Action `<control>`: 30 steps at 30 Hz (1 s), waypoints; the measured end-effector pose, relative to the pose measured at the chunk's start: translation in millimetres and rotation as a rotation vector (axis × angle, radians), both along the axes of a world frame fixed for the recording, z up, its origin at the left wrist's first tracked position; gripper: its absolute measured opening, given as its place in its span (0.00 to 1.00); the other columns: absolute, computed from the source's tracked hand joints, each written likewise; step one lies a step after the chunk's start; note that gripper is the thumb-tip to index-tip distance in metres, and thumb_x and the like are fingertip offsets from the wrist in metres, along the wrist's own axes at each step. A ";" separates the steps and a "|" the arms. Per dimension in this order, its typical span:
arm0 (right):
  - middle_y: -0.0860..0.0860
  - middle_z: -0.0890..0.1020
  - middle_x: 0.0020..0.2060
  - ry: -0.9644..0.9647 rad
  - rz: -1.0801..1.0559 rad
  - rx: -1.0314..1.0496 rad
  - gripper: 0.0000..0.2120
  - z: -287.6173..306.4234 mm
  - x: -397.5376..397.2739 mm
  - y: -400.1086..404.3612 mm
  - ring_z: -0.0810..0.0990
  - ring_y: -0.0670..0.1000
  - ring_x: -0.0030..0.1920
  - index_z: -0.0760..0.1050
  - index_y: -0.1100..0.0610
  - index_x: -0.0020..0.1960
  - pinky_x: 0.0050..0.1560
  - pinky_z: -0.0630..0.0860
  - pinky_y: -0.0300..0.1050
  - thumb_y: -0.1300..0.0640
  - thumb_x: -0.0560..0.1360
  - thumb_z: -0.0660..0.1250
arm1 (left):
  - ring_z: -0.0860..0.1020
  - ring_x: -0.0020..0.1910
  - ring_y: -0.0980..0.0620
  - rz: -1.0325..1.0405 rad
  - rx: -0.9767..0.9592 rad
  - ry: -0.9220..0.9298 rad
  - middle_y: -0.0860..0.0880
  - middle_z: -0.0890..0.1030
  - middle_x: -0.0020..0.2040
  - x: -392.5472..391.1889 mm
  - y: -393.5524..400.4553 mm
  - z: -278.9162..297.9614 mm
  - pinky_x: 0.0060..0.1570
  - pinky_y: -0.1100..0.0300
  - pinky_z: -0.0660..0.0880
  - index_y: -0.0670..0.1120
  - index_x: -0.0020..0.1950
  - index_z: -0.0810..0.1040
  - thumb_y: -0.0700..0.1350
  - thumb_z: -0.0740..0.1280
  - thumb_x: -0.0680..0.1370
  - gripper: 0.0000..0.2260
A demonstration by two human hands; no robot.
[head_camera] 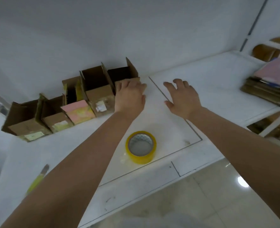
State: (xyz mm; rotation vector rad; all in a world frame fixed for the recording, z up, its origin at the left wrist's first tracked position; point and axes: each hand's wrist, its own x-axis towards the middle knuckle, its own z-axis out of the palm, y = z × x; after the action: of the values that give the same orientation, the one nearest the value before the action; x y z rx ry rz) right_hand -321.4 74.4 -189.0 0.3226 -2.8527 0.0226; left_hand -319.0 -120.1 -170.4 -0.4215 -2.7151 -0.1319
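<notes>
Closest to me at the bottom of the frame is the glossy tiled floor (201, 203), then the edge of the white surface (218, 89). At lower left a yellow-handled tool (37, 180) lies on it, partly hidden by my left forearm; I can't make out what kind it is. Just below centre the yellow tape roll (142, 159) lies flat, between my two forearms and touched by neither.

Further up, both hands are stretched out. My left hand (130, 96), just left of centre, lies over the near wall of the cardboard box (132, 69), fingers bent over its top edge and thumb out to the right. Whether they actually grip the edge I cannot tell. My right hand (182, 97), right of centre, is spread with relaxed fingers and holds nothing. It sits over a thin dark line (159, 89) drawn on the surface, near the box but apart from it.

The box stands open-topped, flaps up, at the right end of a row; the other boxes (101, 96) run from it toward the left edge of the frame, against the white wall (136, 30). Far right, a stack of flattened cardboard (267, 91) rests on the surface, well apart from both hands.
</notes>
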 end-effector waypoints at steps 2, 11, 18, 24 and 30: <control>0.61 0.65 0.71 -0.015 -0.028 0.029 0.32 0.7 21.2 42.4 0.68 0.62 0.66 0.58 0.54 0.76 0.61 0.69 0.54 0.47 0.77 0.65 | 0.66 0.67 0.42 -0.041 0.029 -0.026 0.47 0.74 0.67 12.8 45.7 -3.1 0.65 0.48 0.63 0.48 0.69 0.74 0.46 0.64 0.78 0.18; 0.59 0.67 0.69 -0.031 -0.266 0.014 0.31 11.2 96.8 226.4 0.67 0.61 0.67 0.59 0.52 0.75 0.62 0.70 0.55 0.46 0.77 0.65 | 0.65 0.69 0.44 -0.264 0.022 -0.040 0.48 0.71 0.69 45.4 235.3 -1.6 0.68 0.51 0.61 0.49 0.71 0.71 0.50 0.63 0.79 0.19; 0.59 0.68 0.67 -0.078 -0.451 -0.048 0.31 -2.4 124.4 311.8 0.68 0.62 0.66 0.60 0.53 0.75 0.62 0.70 0.56 0.45 0.77 0.65 | 0.64 0.69 0.46 -0.414 -0.033 -0.095 0.48 0.70 0.70 46.8 320.8 -5.3 0.66 0.53 0.62 0.49 0.72 0.70 0.50 0.62 0.80 0.20; 0.60 0.69 0.68 -0.102 -0.557 -0.118 0.30 -9.7 100.9 357.3 0.68 0.63 0.66 0.62 0.54 0.74 0.62 0.70 0.56 0.46 0.76 0.66 | 0.67 0.66 0.44 -0.481 -0.044 -0.097 0.46 0.72 0.67 17.3 366.4 -4.3 0.64 0.52 0.64 0.47 0.69 0.72 0.49 0.63 0.79 0.18; 0.60 0.71 0.65 -0.070 -0.638 -0.170 0.27 -22.7 53.1 398.0 0.69 0.62 0.64 0.64 0.53 0.72 0.60 0.70 0.56 0.46 0.77 0.65 | 0.68 0.65 0.44 -0.507 -0.066 -0.101 0.46 0.73 0.66 -34.6 398.4 -16.4 0.62 0.53 0.64 0.46 0.66 0.73 0.48 0.63 0.79 0.17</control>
State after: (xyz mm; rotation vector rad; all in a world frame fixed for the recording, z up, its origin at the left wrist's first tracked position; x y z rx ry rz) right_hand -268.4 472.4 -211.7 -0.6325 -2.8572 0.1505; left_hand -353.6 278.3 -186.8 -1.1428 -2.6525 -0.2037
